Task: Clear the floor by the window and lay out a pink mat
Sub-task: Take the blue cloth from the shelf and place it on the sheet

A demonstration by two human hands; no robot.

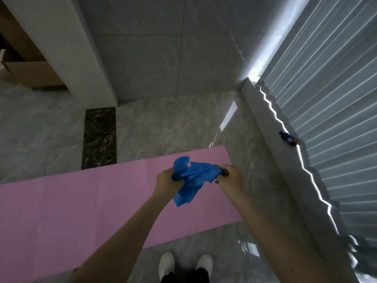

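Now | pink mat flat on floor, long axis left-right, directly below hands | left hand and right hand both gripping blue cloth, equally near.

1. Both arms bare, stretched forward and down, forearms converging toward centre of view.
2. Left hand has fingers curled, gripping one end of a crumpled blue cloth.
3. Right hand has fingers curled, pinching the other end; dark nail polish shows.
4. Hands are level and near each other, cloth bunched between them.
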